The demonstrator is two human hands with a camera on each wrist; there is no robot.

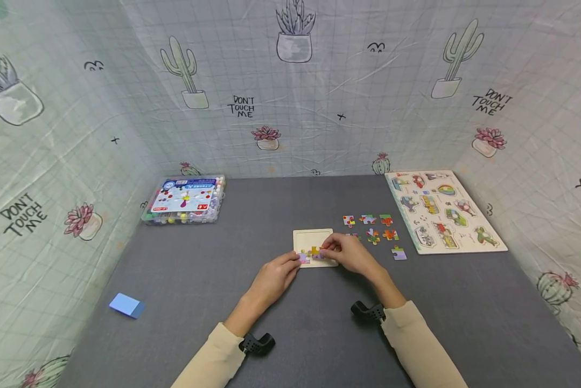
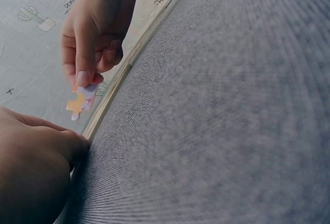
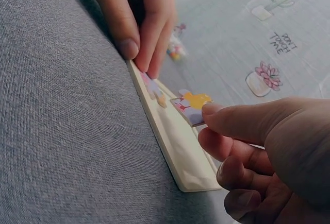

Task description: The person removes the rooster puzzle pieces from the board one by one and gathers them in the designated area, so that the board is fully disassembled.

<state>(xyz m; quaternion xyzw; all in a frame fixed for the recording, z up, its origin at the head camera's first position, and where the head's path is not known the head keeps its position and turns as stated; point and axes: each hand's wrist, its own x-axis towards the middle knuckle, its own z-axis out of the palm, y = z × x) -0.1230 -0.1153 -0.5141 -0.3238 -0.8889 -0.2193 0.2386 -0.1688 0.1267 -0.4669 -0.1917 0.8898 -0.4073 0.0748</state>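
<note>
A small pale wooden puzzle tray (image 1: 313, 236) lies on the grey table in the head view. My left hand (image 1: 273, 277) holds its near left corner, the thumb at the edge and the fingers over the top. Beside those fingertips a pink and purple jigsaw piece (image 3: 150, 85) sits inside the tray. Between thumb and index finger, my right hand (image 1: 352, 253) pinches a yellow and lilac jigsaw piece (image 3: 193, 103). In the right wrist view this piece is tilted above the tray, apart from its floor (image 3: 184, 157). My right fingers partly cover the tray's right side in the head view.
Several loose jigsaw pieces (image 1: 373, 236) lie right of the tray, one partly behind my right hand. Farther right is a picture board (image 1: 445, 213). A clear box of colourful beads (image 1: 186, 200) stands at the back left, and a blue block (image 1: 127, 305) lies front left.
</note>
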